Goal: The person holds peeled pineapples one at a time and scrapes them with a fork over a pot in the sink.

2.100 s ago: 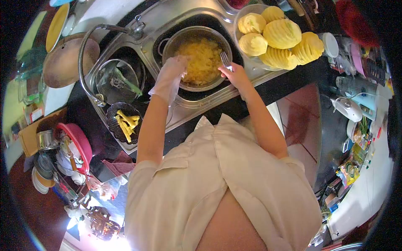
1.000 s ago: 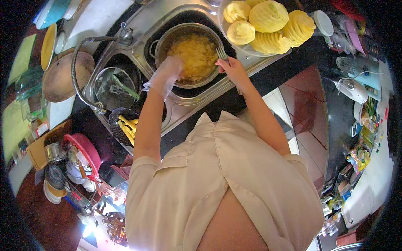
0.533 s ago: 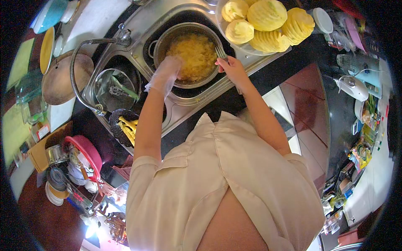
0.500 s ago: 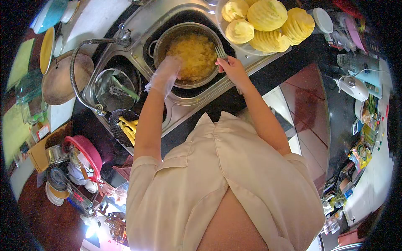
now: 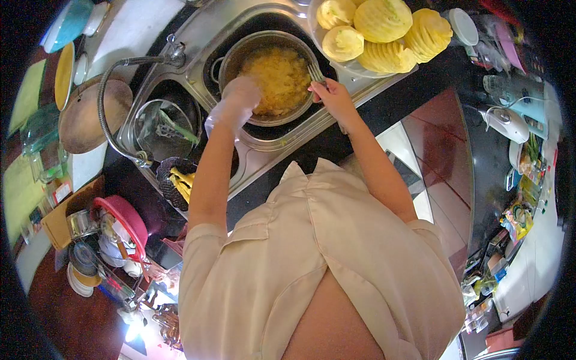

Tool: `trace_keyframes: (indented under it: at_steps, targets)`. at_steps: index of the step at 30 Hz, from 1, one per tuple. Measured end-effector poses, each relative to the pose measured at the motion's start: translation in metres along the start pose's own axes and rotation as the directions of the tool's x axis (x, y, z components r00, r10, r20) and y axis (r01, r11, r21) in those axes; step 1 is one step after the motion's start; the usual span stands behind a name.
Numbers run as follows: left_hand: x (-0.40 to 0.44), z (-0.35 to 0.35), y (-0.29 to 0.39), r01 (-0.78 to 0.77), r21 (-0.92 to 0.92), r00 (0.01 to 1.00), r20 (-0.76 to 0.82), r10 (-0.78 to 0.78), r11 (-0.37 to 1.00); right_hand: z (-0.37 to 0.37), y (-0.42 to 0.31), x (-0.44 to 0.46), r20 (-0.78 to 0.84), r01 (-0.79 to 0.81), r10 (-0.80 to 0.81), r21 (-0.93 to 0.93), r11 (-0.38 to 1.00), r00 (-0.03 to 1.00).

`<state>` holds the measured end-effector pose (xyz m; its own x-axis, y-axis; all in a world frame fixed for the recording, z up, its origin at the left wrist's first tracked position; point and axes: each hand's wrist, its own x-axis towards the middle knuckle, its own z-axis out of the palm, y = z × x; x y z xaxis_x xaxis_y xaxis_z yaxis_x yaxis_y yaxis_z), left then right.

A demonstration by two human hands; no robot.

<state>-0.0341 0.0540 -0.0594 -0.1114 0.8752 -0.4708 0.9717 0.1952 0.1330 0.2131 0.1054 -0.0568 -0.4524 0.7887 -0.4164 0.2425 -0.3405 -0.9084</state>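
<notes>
A metal pot (image 5: 275, 122) stands in the right sink basin, with shredded or mashed yellow food (image 5: 276, 78) inside. My left hand (image 5: 239, 99), in a clear plastic glove, is at the pot's left rim, partly over the food. Motion smears its fingers, so what they hold, if anything, does not show. At the opposite rim, my right hand (image 5: 331, 95) is bare and closed around a fork (image 5: 315, 74), whose tines point up and away from me. Several peeled pineapples (image 5: 383, 23) sit in a clear bowl beyond the fork.
A curved faucet hose (image 5: 108, 108) arches over the left sink basin, where a clear bowl (image 5: 150, 129) lies. Yellow peeled pieces (image 5: 182, 183) fill a dark dish below it. A round wooden board (image 5: 96, 117) and a pink basin (image 5: 137, 225) are at left.
My left hand has shifted slightly left and up along the pot's rim, and is more blurred. My right hand keeps the fork in nearly the same place.
</notes>
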Motion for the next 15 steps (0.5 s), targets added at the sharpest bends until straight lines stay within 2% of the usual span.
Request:
trace_keyframes:
  at_steps: [1, 3, 5, 6, 8, 9, 13, 15]
  targets:
    - [-0.007, 0.002, -0.001, -0.098, 0.055, 0.995, -0.002, 0.099, 0.994, 0.0, 0.0, 0.0, 0.005, -0.001, 0.001, -0.008, 1.0, 1.0]
    - [-0.018, 0.005, 0.005, -0.193, 0.108, 0.981, 0.001, 0.194, 0.975, 0.001, 0.0, 0.001, 0.008, 0.005, -0.005, 0.002, 1.0, 1.0]
    - [-0.026, 0.0, 0.033, -0.199, -0.014, 0.965, -0.176, 0.193, 0.98, 0.001, 0.0, 0.001, 0.014, 0.014, -0.014, 0.011, 1.0, 1.0]
    - [-0.024, 0.001, 0.042, -0.193, -0.015, 0.966, -0.177, 0.187, 0.981, 0.0, 0.0, 0.0, 0.008, -0.001, 0.001, -0.007, 1.0, 1.0]
    - [-0.013, 0.009, 0.05, -0.186, -0.014, 0.981, -0.059, 0.185, 0.982, 0.001, 0.0, 0.0, 0.008, -0.009, 0.009, -0.027, 1.0, 1.0]
    - [0.001, 0.039, 0.037, -0.187, 0.035, 0.974, -0.127, 0.19, 0.982, 0.001, 0.001, 0.001, 0.011, -0.012, 0.012, -0.012, 1.0, 1.0]
    - [0.02, 0.03, 0.005, -0.18, -0.055, 0.97, -0.173, 0.168, 0.982, -0.002, -0.014, -0.008, 0.018, -0.01, 0.01, 0.013, 1.0, 1.0]
    - [0.023, 0.025, -0.011, -0.213, 0.144, 0.961, -0.147, 0.234, 0.966, -0.002, -0.009, -0.007, 0.013, 0.003, -0.003, 0.01, 1.0, 1.0]
